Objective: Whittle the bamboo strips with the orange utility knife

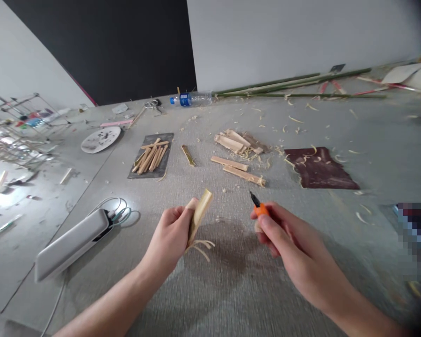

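Note:
My left hand (171,236) is closed around a pale bamboo strip (200,213), held upright with thin curled shavings hanging from its lower end. My right hand (280,234) grips an orange-handled knife (258,206) whose short dark blade points up and to the left. The two hands hover a little apart above the grey carpet, the blade roughly a hand's width right of the strip.
On the carpet ahead lie a dark mat with several bamboo sticks (150,157), loose split bamboo pieces (236,142), a brown sandpaper sheet (317,168), a water bottle (190,98), and long green bamboo poles (287,86) by the wall. A white power strip (72,243) sits left.

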Demonstrator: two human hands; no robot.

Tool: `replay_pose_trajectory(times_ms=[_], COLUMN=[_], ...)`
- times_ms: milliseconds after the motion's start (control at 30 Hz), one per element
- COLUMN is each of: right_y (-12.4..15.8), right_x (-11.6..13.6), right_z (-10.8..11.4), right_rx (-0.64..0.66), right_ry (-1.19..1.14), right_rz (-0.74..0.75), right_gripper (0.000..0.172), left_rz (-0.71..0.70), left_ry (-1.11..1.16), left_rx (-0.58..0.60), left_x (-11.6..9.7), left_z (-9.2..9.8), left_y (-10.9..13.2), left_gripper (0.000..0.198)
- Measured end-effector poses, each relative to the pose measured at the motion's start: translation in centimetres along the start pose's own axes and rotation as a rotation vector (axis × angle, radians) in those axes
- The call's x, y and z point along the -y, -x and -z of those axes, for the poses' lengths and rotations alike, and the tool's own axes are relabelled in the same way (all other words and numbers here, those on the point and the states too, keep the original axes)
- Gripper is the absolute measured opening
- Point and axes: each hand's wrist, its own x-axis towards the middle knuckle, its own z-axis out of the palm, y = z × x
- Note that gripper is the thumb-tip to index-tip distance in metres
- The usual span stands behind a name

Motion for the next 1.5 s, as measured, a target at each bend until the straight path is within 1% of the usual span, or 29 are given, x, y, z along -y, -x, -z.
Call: replay_pose_trajectory(times_ms=[67,133,233,300,367,567,767,867,967,1067,1133,1200,1267,1333,1400,1500], right_y=[0.1,0.2,0.5,0.6,0.6,0.2,0.1,0.4,0.7,0.8,0.8,0.7,0.7,0.6,0.6,0.6], right_x=[0.3,0.5,0.8,0.8,0.9,1.0,1.1,1.0,0.9,0.9,0.9,0.9,0.8,0.7,0.7,0.7], right_z=[-0.1,-0.3,-0.6,-0.7,-0.7,-0.4,-0.7,-0.7,-0.4,-0.1,-0.1,-0.3,-0.6,-1.0,-1.2,-1.4], right_rx=[0.019,0.058,0.137,0.173,0.176,0.127,0.114,0.129,0.107,0.098,0.113,0.121,0.131,0.155,0.187,0.205], right_ry=[0.014,-0.034,-0.131,-0.127,-0.111,-0.169,-0.078,-0.081,-0.062,0.065,0.196,0.342,0.461,0.526,0.546,0.562], right_rz=[0.003,-0.029,-0.098,-0.115,-0.124,-0.199,-0.145,-0.123,-0.045,0.106,0.192,0.248,0.277,0.288,0.296,0.315], right_gripper=[0.04,0.039,0.039,0.04,0.043,0.043,0.045,0.041,0.041,0.039,0.035,0.032,0.031,0.032,0.033,0.034], left_rz=[0.01,-0.004,-0.072,-0.105,-0.127,-0.206,-0.213,-0.165,-0.068,0.001,0.061,0.12,0.144,0.13,0.109,0.086], left_ry=[-0.055,-0.157,-0.308,-0.338,-0.338,-0.388,-0.388,-0.38,-0.216,-0.084,-0.045,0.017,0.07,0.065,0.037,0.018], left_rx=[0.033,0.132,0.288,0.332,0.342,0.313,0.275,0.243,0.243,0.197,0.161,0.156,0.166,0.154,0.13,0.159], left_x=[-0.2,-0.4,-0.7,-0.7,-0.6,-0.1,0.2,0.1,-0.1,-0.1,-0.1,-0.1,-0.4,-0.8,-1.1,-1.3], left_z=[-0.2,-0.6,-1.1,-1.3,-1.3,-1.2,-1.5,-1.4,-1.3,-1.2,-1.2,-1.3,-1.3,-1.3,-1.2,-1.0], left_y=[0.4,1.0,1.9,2.2,2.3,2.0,2.1,2.0,1.9,1.6,1.5,1.4,1.4,1.6,1.9,2.2], left_gripper=[0.054,0.058,0.061,0.06,0.058,0.055,0.056,0.06,0.063,0.061,0.059,0.057,0.054,0.051,0.046,0.04])
